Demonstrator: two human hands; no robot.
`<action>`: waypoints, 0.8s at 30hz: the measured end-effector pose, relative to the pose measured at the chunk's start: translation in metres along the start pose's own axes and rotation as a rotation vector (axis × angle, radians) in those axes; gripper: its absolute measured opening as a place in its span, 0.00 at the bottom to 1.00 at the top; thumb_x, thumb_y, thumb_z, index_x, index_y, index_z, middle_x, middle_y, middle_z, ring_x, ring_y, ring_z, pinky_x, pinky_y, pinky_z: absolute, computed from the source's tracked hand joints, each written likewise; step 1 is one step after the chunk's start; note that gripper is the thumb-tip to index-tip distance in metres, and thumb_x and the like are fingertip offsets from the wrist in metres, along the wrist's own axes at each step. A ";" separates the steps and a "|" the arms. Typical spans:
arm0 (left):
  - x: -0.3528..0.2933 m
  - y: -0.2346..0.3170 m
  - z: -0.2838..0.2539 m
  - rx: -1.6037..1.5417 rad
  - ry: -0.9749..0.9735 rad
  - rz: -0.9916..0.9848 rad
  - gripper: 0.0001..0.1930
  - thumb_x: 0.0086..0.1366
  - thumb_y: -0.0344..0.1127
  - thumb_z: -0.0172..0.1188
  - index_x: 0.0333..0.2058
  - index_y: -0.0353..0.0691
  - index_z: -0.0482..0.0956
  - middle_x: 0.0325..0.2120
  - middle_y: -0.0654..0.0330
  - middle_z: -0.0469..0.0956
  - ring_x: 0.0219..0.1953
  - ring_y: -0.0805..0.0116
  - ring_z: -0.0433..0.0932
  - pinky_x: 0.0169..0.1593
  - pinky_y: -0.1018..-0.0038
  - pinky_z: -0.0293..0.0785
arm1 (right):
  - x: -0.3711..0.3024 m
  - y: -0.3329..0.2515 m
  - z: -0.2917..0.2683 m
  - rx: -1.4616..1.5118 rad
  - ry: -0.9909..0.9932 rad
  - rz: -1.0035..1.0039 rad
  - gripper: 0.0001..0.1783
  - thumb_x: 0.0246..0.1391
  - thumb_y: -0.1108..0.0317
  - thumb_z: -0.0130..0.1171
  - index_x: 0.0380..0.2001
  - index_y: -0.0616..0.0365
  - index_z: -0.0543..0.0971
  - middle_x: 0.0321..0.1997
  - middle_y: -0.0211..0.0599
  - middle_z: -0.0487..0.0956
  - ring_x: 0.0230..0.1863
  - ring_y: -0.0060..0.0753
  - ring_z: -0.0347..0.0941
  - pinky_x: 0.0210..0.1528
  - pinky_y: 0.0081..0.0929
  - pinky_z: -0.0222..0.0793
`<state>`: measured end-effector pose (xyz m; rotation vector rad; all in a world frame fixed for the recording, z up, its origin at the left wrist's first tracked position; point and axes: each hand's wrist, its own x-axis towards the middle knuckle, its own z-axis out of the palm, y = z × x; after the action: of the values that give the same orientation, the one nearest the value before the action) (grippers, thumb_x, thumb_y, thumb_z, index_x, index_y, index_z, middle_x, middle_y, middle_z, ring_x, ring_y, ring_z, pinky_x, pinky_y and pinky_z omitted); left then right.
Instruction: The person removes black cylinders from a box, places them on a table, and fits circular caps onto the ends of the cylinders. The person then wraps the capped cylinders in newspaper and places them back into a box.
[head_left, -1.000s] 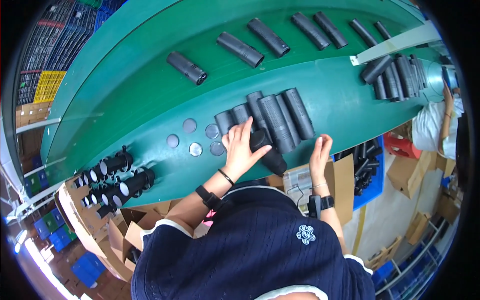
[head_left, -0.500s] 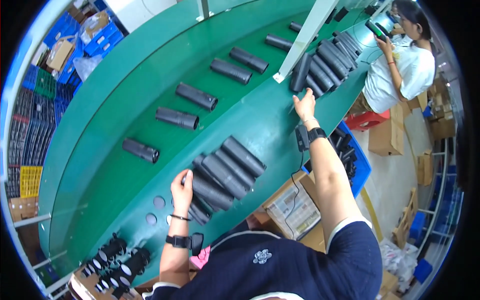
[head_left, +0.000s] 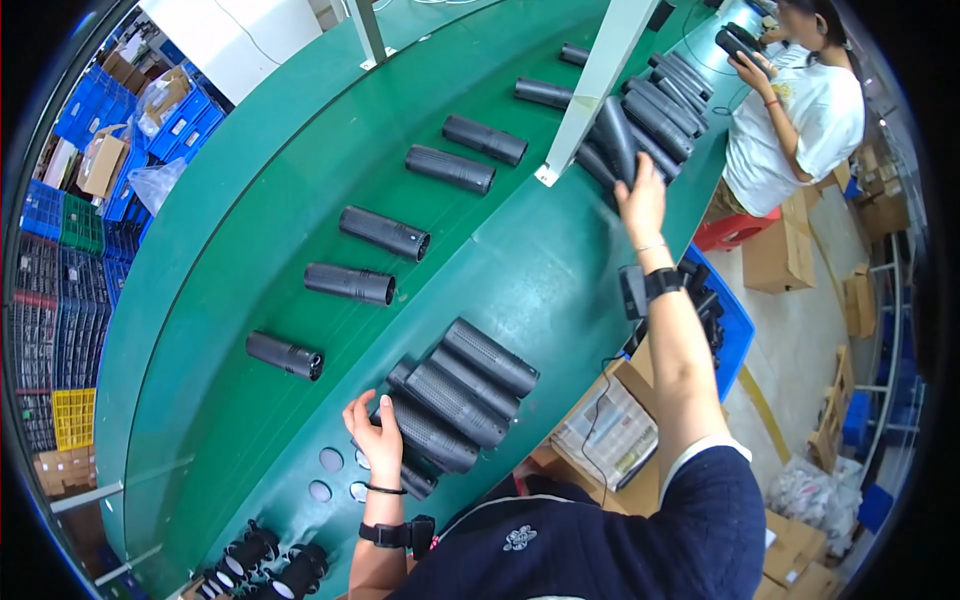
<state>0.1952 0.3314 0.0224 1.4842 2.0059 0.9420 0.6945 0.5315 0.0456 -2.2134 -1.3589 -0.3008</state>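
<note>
At the upper right, my right hand [head_left: 642, 205] is closed at the near end of a smooth black tube [head_left: 614, 138], which lies aslant against a stack of similar black tubes [head_left: 662, 112]. That tube is slightly blurred. Lower down, my left hand [head_left: 378, 436] has its fingers apart beside the left ends of a pile of black perforated tubes [head_left: 455, 402]. Its thumb side is close to one tube, and I cannot tell whether it presses on it. Several small round grey discs [head_left: 331, 459] lie on the green bench just left of that hand.
Black tubes [head_left: 384, 233] lie spaced along the green curved belt [head_left: 250, 440]. A white post [head_left: 600, 90] stands beside the right-hand stack. Black ring-ended parts [head_left: 290, 572] sit lower left. A blue bin [head_left: 738, 322] and cartons [head_left: 640, 385] stand below the bench. Another person [head_left: 790, 130] holds a dark device.
My right hand has reached farther onto the stack and taken hold of the tube, whose slant has changed. My left hand's fingers have spread slightly beside the pile. The whole view has shifted.
</note>
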 end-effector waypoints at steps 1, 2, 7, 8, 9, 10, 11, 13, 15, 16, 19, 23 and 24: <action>0.001 0.001 0.000 -0.002 -0.010 0.001 0.13 0.63 0.37 0.60 0.42 0.36 0.77 0.42 0.54 0.70 0.43 0.63 0.68 0.49 0.70 0.66 | 0.010 0.013 -0.010 -0.065 0.024 -0.053 0.36 0.44 0.68 0.64 0.59 0.50 0.64 0.45 0.51 0.72 0.46 0.55 0.70 0.47 0.45 0.71; 0.001 0.002 -0.001 0.000 -0.014 0.016 0.14 0.63 0.37 0.61 0.44 0.36 0.76 0.43 0.54 0.70 0.44 0.63 0.68 0.50 0.70 0.65 | 0.019 0.022 -0.016 -0.125 0.045 -0.108 0.35 0.44 0.69 0.63 0.59 0.48 0.66 0.46 0.50 0.71 0.47 0.53 0.69 0.47 0.44 0.71; -0.001 0.001 0.003 0.002 -0.014 0.076 0.18 0.62 0.38 0.62 0.47 0.36 0.74 0.46 0.53 0.69 0.46 0.62 0.67 0.52 0.68 0.64 | 0.051 0.052 -0.028 -0.166 -0.081 -0.079 0.35 0.48 0.73 0.61 0.60 0.43 0.65 0.56 0.48 0.69 0.58 0.52 0.64 0.58 0.41 0.67; -0.002 0.001 0.004 0.012 -0.013 0.084 0.19 0.61 0.37 0.63 0.48 0.37 0.73 0.46 0.53 0.69 0.47 0.62 0.67 0.53 0.68 0.64 | 0.052 0.052 -0.026 -0.174 -0.068 -0.107 0.36 0.48 0.73 0.61 0.61 0.42 0.65 0.59 0.49 0.67 0.61 0.53 0.61 0.60 0.41 0.65; -0.003 0.001 0.006 0.021 -0.015 0.094 0.20 0.61 0.37 0.63 0.49 0.37 0.73 0.46 0.53 0.68 0.47 0.61 0.67 0.53 0.68 0.64 | 0.051 0.055 -0.027 -0.184 -0.055 -0.133 0.36 0.49 0.73 0.61 0.62 0.41 0.64 0.63 0.49 0.65 0.64 0.53 0.59 0.62 0.41 0.63; -0.003 0.002 0.007 0.020 -0.024 0.103 0.20 0.61 0.37 0.63 0.49 0.37 0.73 0.46 0.53 0.68 0.47 0.61 0.67 0.53 0.68 0.64 | 0.049 0.058 -0.026 -0.190 -0.041 -0.125 0.38 0.49 0.73 0.61 0.63 0.41 0.63 0.65 0.50 0.62 0.67 0.54 0.56 0.64 0.41 0.60; -0.004 0.002 0.007 0.024 -0.029 0.087 0.20 0.61 0.37 0.63 0.50 0.37 0.72 0.46 0.53 0.68 0.47 0.61 0.67 0.53 0.68 0.64 | 0.043 0.055 -0.025 -0.179 -0.004 -0.114 0.37 0.49 0.74 0.60 0.63 0.41 0.63 0.66 0.50 0.62 0.67 0.55 0.55 0.65 0.42 0.60; -0.005 0.000 0.007 0.040 -0.062 0.078 0.23 0.61 0.39 0.63 0.53 0.37 0.70 0.48 0.50 0.68 0.50 0.58 0.67 0.55 0.67 0.64 | 0.027 0.054 -0.033 -0.135 0.064 -0.098 0.37 0.50 0.74 0.60 0.63 0.43 0.63 0.66 0.51 0.61 0.67 0.56 0.54 0.64 0.43 0.60; -0.006 -0.002 0.007 0.060 -0.058 0.106 0.25 0.62 0.39 0.63 0.54 0.37 0.69 0.50 0.49 0.67 0.51 0.57 0.67 0.56 0.66 0.63 | 0.003 0.059 -0.046 -0.065 0.110 -0.109 0.35 0.49 0.73 0.61 0.62 0.45 0.65 0.65 0.52 0.61 0.65 0.57 0.55 0.64 0.44 0.60; -0.008 -0.004 0.007 0.077 -0.044 0.123 0.26 0.62 0.40 0.63 0.56 0.37 0.68 0.51 0.48 0.66 0.53 0.55 0.66 0.57 0.65 0.62 | -0.015 0.065 -0.055 -0.023 0.124 -0.110 0.35 0.48 0.73 0.62 0.61 0.46 0.65 0.64 0.52 0.62 0.65 0.57 0.56 0.64 0.44 0.59; -0.014 -0.007 0.001 0.175 -0.069 0.153 0.32 0.63 0.44 0.61 0.62 0.41 0.61 0.55 0.43 0.61 0.57 0.48 0.62 0.60 0.59 0.59 | -0.085 0.098 -0.090 0.138 0.063 -0.126 0.27 0.48 0.72 0.62 0.54 0.53 0.71 0.59 0.52 0.66 0.62 0.56 0.59 0.63 0.43 0.58; -0.027 -0.012 -0.007 0.320 0.064 0.205 0.36 0.64 0.49 0.59 0.65 0.42 0.56 0.58 0.38 0.58 0.58 0.43 0.60 0.61 0.55 0.57 | -0.223 0.169 -0.163 0.310 -0.423 0.047 0.18 0.49 0.69 0.61 0.45 0.60 0.77 0.42 0.45 0.79 0.47 0.48 0.74 0.54 0.36 0.69; -0.034 -0.008 -0.007 0.307 0.122 0.250 0.36 0.64 0.48 0.59 0.64 0.40 0.56 0.58 0.37 0.58 0.58 0.43 0.60 0.61 0.56 0.57 | -0.265 0.202 -0.184 0.317 -0.524 0.140 0.19 0.50 0.67 0.62 0.46 0.63 0.76 0.39 0.48 0.80 0.42 0.46 0.77 0.48 0.36 0.72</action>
<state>0.1954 0.2955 0.0199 1.9219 2.1630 0.8671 0.7609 0.1578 0.0189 -2.1735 -1.3740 0.5469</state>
